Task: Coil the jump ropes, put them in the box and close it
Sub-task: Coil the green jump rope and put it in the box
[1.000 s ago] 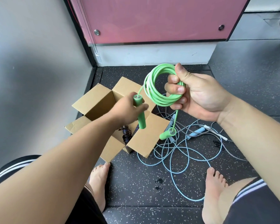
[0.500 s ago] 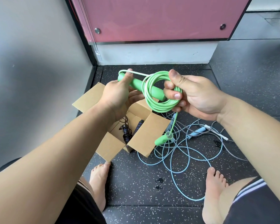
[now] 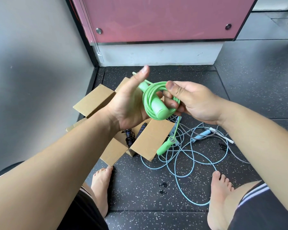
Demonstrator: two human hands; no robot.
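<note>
A coiled green jump rope hangs in the air above the open cardboard box. My right hand grips the coil at its right side. One green handle pokes through the middle of the coil, and my left hand holds its far end, palm up, thumb raised. The other green handle dangles below on a short length of rope. A dark jump rope lies inside the box. A light blue rope and a grey-white rope lie tangled on the floor to the right.
The box stands on a speckled black rubber floor with all flaps open. A grey wall runs along the left and a pink panel closes the back. My bare feet rest near the box and the blue rope.
My left hand has swung the green handle from beside the coil through its centre and turned palm up. The right hand has kept its grip on the coil and sunk slightly.
</note>
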